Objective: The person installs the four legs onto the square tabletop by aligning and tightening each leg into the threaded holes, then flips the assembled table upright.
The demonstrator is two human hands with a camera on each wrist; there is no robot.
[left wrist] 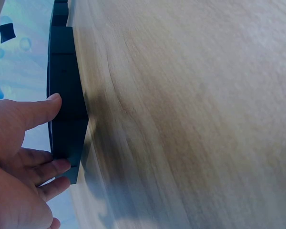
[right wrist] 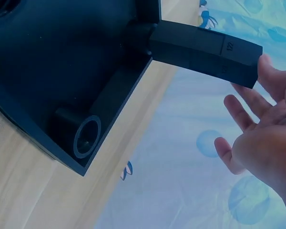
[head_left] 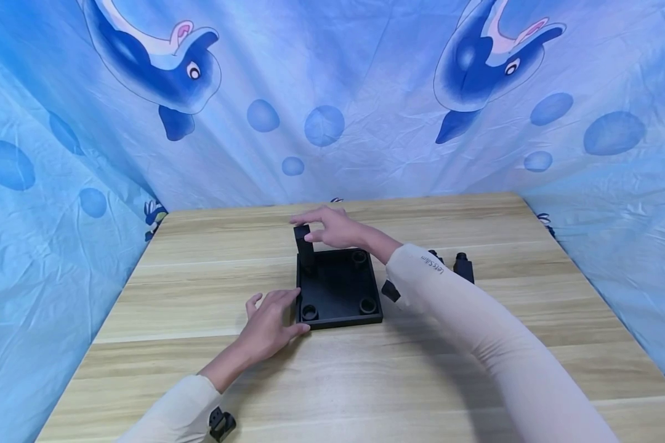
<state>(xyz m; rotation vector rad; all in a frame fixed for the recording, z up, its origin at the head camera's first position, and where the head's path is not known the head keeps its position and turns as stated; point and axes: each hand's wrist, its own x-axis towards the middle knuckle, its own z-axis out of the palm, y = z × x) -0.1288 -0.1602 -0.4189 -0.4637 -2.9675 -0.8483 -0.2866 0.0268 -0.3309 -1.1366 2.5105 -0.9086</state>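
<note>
On the counter [head_left: 199,314], our left hand [head_left: 270,325] lies spread against the black base [head_left: 334,286] at its near-left corner, while our right hand [head_left: 337,230], fingers relaxed, touches the top of a leg [head_left: 305,249] standing in the far-left corner; we seem to be seating it, which calls for pressing straight down.

The right sleeve [head_left: 449,295] partly covers the black pieces [head_left: 463,271], the left hand [head_left: 268,326] masks part of the tray [head_left: 335,286], how deep the leg [head_left: 305,252] sits cannot be told, the dolphins [head_left: 172,74] are cut off at the head view's top, and the right wrist view crops the right hand [right wrist: 271,129].
</note>
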